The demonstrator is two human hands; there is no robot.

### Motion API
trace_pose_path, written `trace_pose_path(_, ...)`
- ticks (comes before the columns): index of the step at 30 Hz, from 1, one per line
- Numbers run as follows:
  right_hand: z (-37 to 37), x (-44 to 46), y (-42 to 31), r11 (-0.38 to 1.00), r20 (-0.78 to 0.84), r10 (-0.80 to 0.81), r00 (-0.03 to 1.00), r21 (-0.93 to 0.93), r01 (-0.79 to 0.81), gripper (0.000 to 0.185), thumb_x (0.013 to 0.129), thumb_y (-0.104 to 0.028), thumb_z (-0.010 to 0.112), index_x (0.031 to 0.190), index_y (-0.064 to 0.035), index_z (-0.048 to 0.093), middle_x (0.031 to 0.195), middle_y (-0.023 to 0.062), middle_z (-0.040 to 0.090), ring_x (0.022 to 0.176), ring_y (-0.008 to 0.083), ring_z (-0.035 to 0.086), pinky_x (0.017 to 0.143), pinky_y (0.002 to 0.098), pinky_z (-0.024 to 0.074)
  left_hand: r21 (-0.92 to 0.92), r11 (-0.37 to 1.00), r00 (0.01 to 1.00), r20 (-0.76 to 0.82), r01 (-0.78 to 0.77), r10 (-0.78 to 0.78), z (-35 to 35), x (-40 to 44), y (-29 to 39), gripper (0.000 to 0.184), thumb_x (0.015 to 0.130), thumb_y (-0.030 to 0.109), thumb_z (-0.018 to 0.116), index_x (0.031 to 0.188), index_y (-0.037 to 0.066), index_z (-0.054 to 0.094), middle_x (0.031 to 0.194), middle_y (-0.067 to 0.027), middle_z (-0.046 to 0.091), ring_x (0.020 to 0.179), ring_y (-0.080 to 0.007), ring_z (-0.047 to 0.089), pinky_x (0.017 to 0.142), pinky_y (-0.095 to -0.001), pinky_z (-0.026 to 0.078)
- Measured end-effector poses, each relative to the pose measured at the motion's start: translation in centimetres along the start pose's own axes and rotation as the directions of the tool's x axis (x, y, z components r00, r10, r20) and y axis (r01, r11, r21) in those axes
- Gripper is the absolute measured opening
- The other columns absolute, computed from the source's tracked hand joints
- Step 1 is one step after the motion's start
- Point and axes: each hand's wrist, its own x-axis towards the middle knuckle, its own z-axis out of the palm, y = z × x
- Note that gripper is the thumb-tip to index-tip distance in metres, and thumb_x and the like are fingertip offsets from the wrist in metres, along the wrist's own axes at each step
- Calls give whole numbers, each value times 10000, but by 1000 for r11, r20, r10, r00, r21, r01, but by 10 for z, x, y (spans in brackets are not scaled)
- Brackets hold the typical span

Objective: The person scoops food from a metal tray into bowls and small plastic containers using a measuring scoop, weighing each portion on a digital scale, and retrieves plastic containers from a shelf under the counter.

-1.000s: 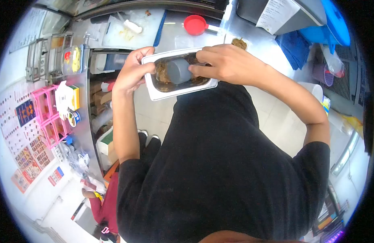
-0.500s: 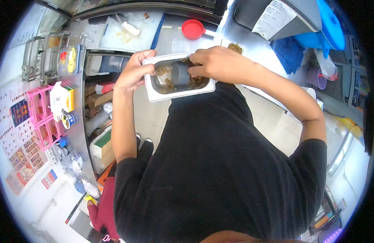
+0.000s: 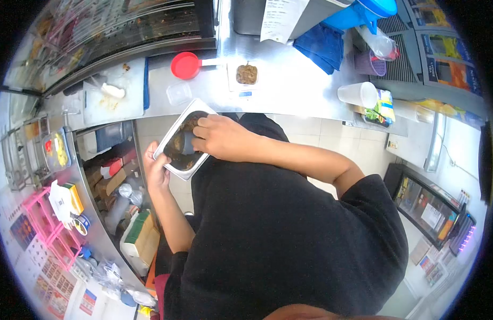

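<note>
My left hand grips the near-left end of a deep pan with a white rim, thumb over the edge. The pan is held at a slant in front of my body, beside the counter. Brown, paste-like food clings to its inner walls and bottom. Inside the pan, my right hand is closed on a dark grey scraper, whose lower part is against the food. On the counter, a small clear tub of the same-looking brown food sits on a white scale with a blue display.
A red round scoop and a clear plastic tub lie near the scale. At left is a white cutting board. A blue cloth and white cup are at right. An open shelf stands lower left.
My view has turned, showing more counter at right. The pan has shifted lower left and swung to a steeper slant. Both hands keep their hold, and the scraper stays inside the pan.
</note>
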Motion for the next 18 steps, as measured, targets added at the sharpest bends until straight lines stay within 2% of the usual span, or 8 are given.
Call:
trace_pose_path(1, 2, -2, 0, 1000, -23, 10, 1000, 22, -10, 145, 851, -233, 699, 808, -98, 667, 852, 45, 623, 878, 240, 621, 764, 382, 508, -3, 1000, 1000, -12, 2, -2, -3, -3, -8, 276, 696, -76, 565, 711, 150, 407, 633, 45, 487, 430, -33, 408, 343, -204, 289)
trace_pose_path(4, 0, -6, 4, 994, -86, 61, 994, 93, -53, 163, 864, -237, 699, 801, -94, 653, 794, 51, 626, 823, 248, 623, 744, 384, 506, -11, 998, 998, -31, 56, -56, -9, -7, -28, 239, 672, -45, 576, 805, 126, 475, 756, 29, 553, 604, -62, 520, 548, -216, 436)
trace_pose_path(5, -3, -7, 6, 990, -100, 91, 991, 115, -79, 166, 869, -238, 699, 801, -94, 652, 774, 53, 626, 805, 251, 623, 740, 386, 506, -56, 997, 998, 28, 53, -51, -13, -7, -32, 237, 682, -55, 566, 828, 117, 495, 782, 19, 584, 611, -63, 541, 514, -212, 434)
trace_pose_path(8, -5, -11, 15, 975, -107, 198, 974, 128, -184, 166, 899, -219, 690, 822, -75, 664, 740, 82, 643, 756, 288, 636, 715, 425, 508, -41, 998, 996, -75, 50, -53, 5, -5, -33, 237, 691, -57, 571, 839, 114, 504, 781, 20, 582, 610, -61, 544, 484, -210, 422)
trace_pose_path(11, -12, -15, 24, 938, -97, 326, 940, 161, -309, 148, 920, -188, 672, 850, -58, 684, 786, 128, 680, 774, 335, 670, 731, 452, 526, -51, 999, 993, -114, 14, -20, 36, -7, -20, 290, 739, -81, 593, 725, 149, 417, 655, 42, 485, 452, -34, 407, 365, -201, 317)
trace_pose_path(12, -17, -15, 28, 939, -97, 331, 939, 135, -317, 158, 924, -200, 679, 848, -62, 691, 793, 146, 697, 768, 346, 683, 707, 457, 539, -19, 1000, 991, -130, -13, 10, 43, -7, -22, 296, 744, -84, 598, 721, 149, 416, 652, 41, 481, 453, -37, 408, 365, -207, 315)
trace_pose_path(14, -22, -14, 33, 877, 4, 480, 877, -8, -480, 171, 930, -214, 686, 848, -64, 695, 740, 159, 692, 704, 355, 686, 633, 466, 536, 68, 996, 979, -187, -64, 76, 47, -7, -23, 310, 755, -89, 608, 714, 147, 412, 645, 38, 473, 455, -44, 410, 366, -219, 310)
trace_pose_path(18, -40, 1, 27, 854, -33, 520, 853, 15, -520, 196, 950, -223, 667, 847, -59, 688, 631, 159, 654, 604, 358, 673, 561, 462, 525, -28, 999, 992, -120, -36, 32, 46, -10, -15, 324, 762, -111, 606, 715, 140, 407, 643, 34, 475, 456, -48, 415, 363, -222, 310)
